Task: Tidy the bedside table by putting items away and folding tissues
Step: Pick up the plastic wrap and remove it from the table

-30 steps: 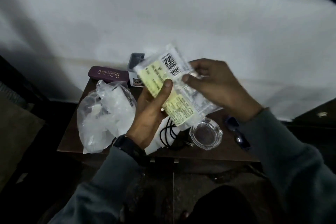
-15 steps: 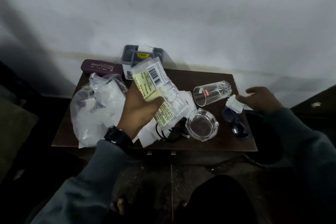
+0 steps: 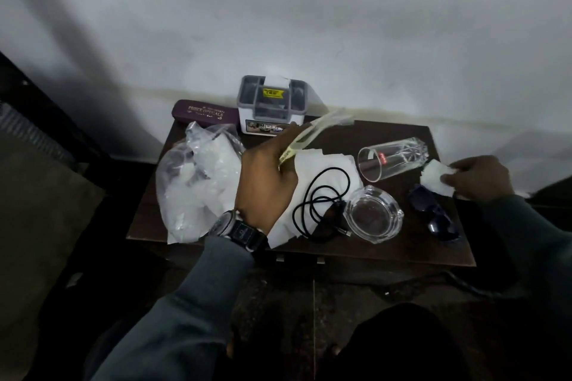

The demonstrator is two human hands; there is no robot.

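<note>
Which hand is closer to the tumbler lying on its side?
Right. The right hand, pinching a tissue, sits just right of the tumbler; the left hand, holding a packet, is farther off to its left.

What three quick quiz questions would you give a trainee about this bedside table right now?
1. True or false: the drinking glass lies on its side on the table.
2. Which thing does the left hand grip? A) the maroon case B) the yellow-labelled packet C) the ashtray
3. Fill in: the right hand pinches a small white ____.

Key: 1 true; 2 B; 3 tissue.
</note>
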